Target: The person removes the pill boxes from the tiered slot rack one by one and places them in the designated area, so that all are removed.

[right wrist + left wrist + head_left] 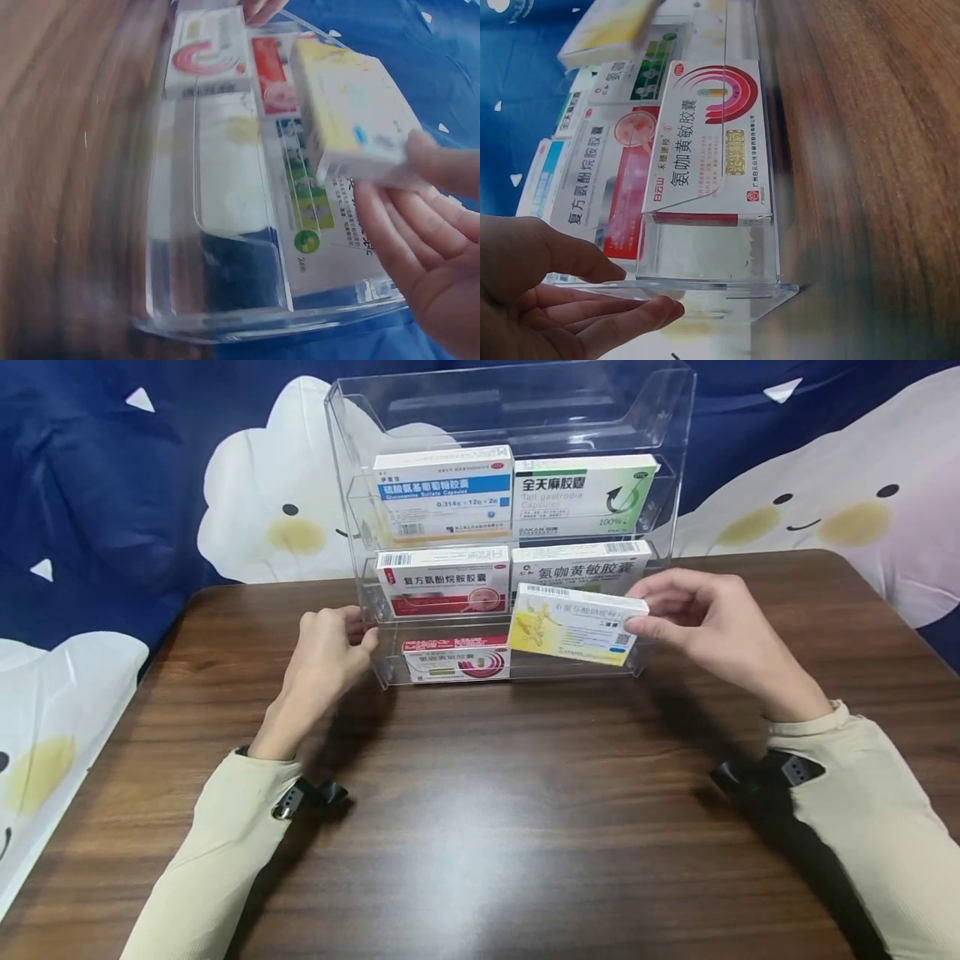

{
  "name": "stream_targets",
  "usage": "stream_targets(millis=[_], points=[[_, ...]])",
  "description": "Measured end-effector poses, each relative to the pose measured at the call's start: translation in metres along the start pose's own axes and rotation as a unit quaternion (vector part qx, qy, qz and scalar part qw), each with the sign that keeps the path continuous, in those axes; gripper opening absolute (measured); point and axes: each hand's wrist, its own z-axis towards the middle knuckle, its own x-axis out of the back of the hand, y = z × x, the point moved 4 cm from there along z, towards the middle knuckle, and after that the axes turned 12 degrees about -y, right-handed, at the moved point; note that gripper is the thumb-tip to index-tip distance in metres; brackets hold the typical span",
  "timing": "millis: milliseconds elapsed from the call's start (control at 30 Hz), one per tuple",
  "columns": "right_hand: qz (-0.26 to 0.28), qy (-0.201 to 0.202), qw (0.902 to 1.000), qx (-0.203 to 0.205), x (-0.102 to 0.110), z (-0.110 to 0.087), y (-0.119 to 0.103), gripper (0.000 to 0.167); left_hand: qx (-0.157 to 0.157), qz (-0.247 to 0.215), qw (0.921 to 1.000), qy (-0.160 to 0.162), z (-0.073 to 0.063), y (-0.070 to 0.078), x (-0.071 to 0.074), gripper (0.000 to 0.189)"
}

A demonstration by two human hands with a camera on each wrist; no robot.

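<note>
My right hand [708, 618] pinches a yellow and white medicine box [573, 625] by its right end, thumb in front. The box is tilted and held in front of the clear acrylic display rack [577, 670], at its lower right. In the right wrist view the box [360, 112] looks blurred. My left hand [326, 652] grips the rack's left side wall; the left wrist view shows the thumb inside and the fingers outside. Beside it on the bottom tier stands a red and white capsule box [705, 142]. The bottom tier's right half holds no box.
Above stand a red and white box [446, 585] and a white capsule box [592, 560], partly covered by the held one. Higher up are a blue and white box [442, 497] and a green and white box [585, 497]. The rack stands on a wooden table [480, 827] before a patterned cloth [247, 485].
</note>
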Motion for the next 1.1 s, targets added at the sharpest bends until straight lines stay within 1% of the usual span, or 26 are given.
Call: stream_targets(millis=[100,167,233,333,400,533,667,767,833,900,967,1033,1100], points=[[0.058,-0.013,0.9981,-0.019,0.004,-0.003,0.005,0.022,-0.007,0.000,1.0000,0.006,0.002,0.003,0.003,0.025],[0.082,-0.025,0.9958,-0.032,0.003,-0.006,0.012,0.021,-0.006,0.001,1.0000,0.006,0.001,0.001,0.003,0.025],[0.111,-0.041,0.9922,-0.039,0.000,-0.008,0.020,0.022,-0.008,0.003,0.9999,0.008,0.001,0.000,0.003,0.025],[0.137,-0.060,0.9872,-0.056,-0.006,-0.013,0.032,0.022,-0.007,0.009,0.9999,0.008,0.001,-0.001,0.003,0.026],[0.161,-0.074,0.9820,-0.065,-0.011,-0.016,0.039,0.020,-0.007,0.010,0.9999,0.009,0.000,-0.002,0.003,0.026],[0.176,-0.093,0.9754,-0.095,-0.021,-0.022,0.047,0.019,-0.009,0.009,0.9999,0.009,0.000,-0.001,0.003,0.025],[0.152,-0.111,0.9730,-0.134,-0.029,-0.025,0.049,0.032,-0.009,0.005,0.9999,0.005,0.000,-0.001,0.002,0.024],[0.173,-0.127,0.9631,-0.162,-0.037,-0.025,0.050,0.041,-0.004,0.003,1.0000,0.000,0.000,-0.001,0.003,0.025],[0.203,-0.136,0.9524,-0.182,-0.042,-0.026,0.052,0.045,0.000,0.002,1.0000,-0.002,0.000,-0.001,0.003,0.025],[0.238,-0.142,0.9410,-0.194,-0.047,-0.026,0.055,0.048,0.003,0.003,1.0000,-0.005,0.000,-0.001,0.002,0.026],[0.265,-0.143,0.9320,-0.201,-0.051,-0.027,0.059,0.050,0.005,0.002,1.0000,-0.007,0.000,0.000,0.002,0.026],[0.288,-0.143,0.9249,-0.202,-0.054,-0.028,0.062,0.050,0.005,0.002,0.9999,-0.008,0.000,0.000,0.001,0.026],[0.298,-0.138,0.9220,-0.205,-0.056,-0.028,0.064,0.049,0.006,0.000,0.9999,-0.009,0.000,0.000,0.001,0.026]])
